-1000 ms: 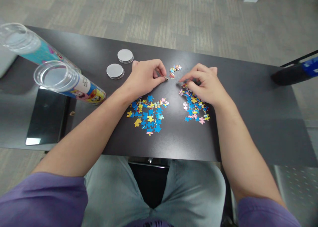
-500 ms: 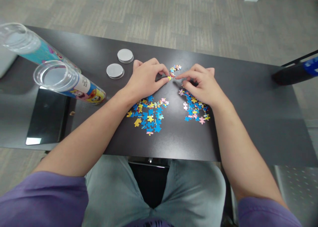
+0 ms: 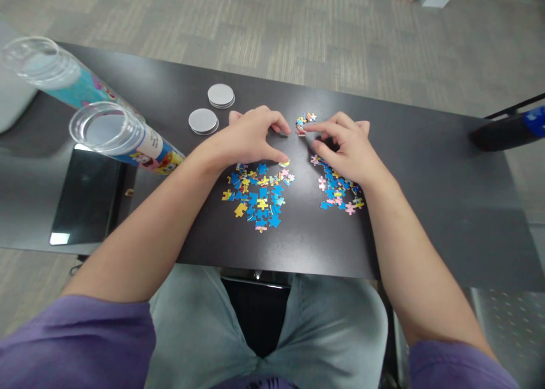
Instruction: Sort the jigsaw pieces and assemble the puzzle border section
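Resting on our dark surface (image 3: pixel 426 167): small joined strip of colourful jigsaw pieces (image 3: pixel 305 122), running front-to-back, right hand (image 3: pixel 344 147) fingertip touching; left hand (image 3: pixel 251 139) curled, thumb on yellow piece (image 3: pixel 284 163). Two clear tubes (image 3: pixel 123 139), empty.

1. The left hand (image 3: pixel 251 139) has let go of the yellow piece (image 3: pixel 284 163); its thumb now rests by that piece on the desk (image 3: pixel 426 167).
2. The right hand (image 3: pixel 347 145) has brought its forefinger onto the small joined cluster (image 3: pixel 305 122).
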A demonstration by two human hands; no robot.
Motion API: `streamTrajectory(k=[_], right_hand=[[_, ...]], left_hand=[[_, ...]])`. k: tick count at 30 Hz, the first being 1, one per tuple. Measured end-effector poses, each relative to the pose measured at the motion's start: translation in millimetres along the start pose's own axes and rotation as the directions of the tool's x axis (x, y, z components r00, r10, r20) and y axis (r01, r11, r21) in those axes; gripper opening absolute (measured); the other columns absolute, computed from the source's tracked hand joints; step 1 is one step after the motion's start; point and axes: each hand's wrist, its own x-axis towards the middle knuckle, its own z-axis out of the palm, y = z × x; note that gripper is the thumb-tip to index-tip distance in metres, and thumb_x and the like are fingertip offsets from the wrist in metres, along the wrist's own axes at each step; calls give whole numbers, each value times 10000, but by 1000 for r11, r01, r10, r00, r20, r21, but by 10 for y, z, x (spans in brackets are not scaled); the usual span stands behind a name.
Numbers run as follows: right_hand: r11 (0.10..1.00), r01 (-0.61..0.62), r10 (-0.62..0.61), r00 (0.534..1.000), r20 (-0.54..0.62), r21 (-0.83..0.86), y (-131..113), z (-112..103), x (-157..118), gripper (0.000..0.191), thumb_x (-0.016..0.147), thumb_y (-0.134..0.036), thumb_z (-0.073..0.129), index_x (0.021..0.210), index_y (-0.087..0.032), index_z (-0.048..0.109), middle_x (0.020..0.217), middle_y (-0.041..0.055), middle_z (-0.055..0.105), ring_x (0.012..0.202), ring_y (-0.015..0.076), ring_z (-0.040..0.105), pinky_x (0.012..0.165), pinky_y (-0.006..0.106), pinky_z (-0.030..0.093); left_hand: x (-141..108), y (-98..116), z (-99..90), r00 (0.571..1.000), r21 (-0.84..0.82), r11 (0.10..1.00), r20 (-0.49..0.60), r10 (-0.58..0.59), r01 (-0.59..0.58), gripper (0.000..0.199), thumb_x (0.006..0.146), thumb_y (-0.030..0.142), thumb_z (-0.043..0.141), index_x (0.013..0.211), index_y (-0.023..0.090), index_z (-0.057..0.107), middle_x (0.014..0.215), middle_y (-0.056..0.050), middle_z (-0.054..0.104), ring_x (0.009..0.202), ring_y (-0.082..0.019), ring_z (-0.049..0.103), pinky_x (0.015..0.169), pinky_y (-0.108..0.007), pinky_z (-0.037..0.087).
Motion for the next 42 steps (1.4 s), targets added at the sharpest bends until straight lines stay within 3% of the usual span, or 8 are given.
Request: streamTrajectory(k=[5,11,14,18,21,30,37,42], right_hand=[[999,10,-9,1000,20,-36,51,46,13,421,1241,-446,740,1611,-416,939,1290,118,810,1266,449,784,1207,689,459],[996,86,-85,992,97,-6,1,-1,-8,358,1237,-449,752,1498,-422,996,1288,117,787,1269,431,775,1218,677,445],[995,99,-100,989,109,22,-35,-15,-15,360,1223,-456,754,1495,-426,988,1301,109,795,1255,415,770,1218,662,450],[997,73,-75,996,54,36,-42,0,-9,405,1219,-458,732,1557,-408,948,1247,114,814,1194,417,770,1197,661,471],[997,71,-72,997,38,33,-26,22,1,382,1219,-479,745,1532,-388,944,1239,128,827,1174,430,783,1191,668,480],[994,92,-95,994,50,62,-22,43,4,303,1204,-500,788,1419,-390,972,1245,118,813,1204,432,786,1186,662,462],[990,112,-119,990,72,88,-24,27,-4,280,1195,-507,804,1371,-381,982,1269,115,822,1224,425,783,1217,658,445],[997,67,-70,995,74,44,-75,1,-5,275,1215,-477,762,1387,-399,961,1263,111,832,1222,422,798,1223,660,468]], left_hand=[[-18,-74,-133,988,27,998,146,58,-62,797,739,586,1179,1457,359,918,1610,-98,840,1400,-418,761,1303,-556,445],[40,-72,29,998,-38,999,-65,18,-21,298,1063,436,944,1344,342,929,1308,-41,925,1153,-327,832,1239,-591,501],[46,-34,132,987,22,999,-158,40,-37,247,1122,340,904,1367,332,938,1283,-47,920,1120,-319,833,1278,-632,492],[20,37,224,973,74,994,-208,94,-80,333,1169,295,904,1500,309,923,1441,-102,883,1359,-373,828,1363,-684,455],[11,63,256,972,76,993,-212,104,-90,328,1172,284,914,1499,298,932,1488,-122,857,1486,-400,797,1399,-700,433],[27,6,266,950,70,996,-306,68,-49,84,1131,281,822,1132,322,895,1370,-75,894,1330,-394,829,1327,-696,480],[17,15,228,959,45,993,-261,114,-106,41,1127,327,859,1158,332,886,1335,-55,885,1267,-359,816,1326,-688,470],[11,1,194,973,11,994,-202,109,-109,346,979,429,1101,1249,320,914,1410,-55,872,1215,-330,795,1338,-648,426]])
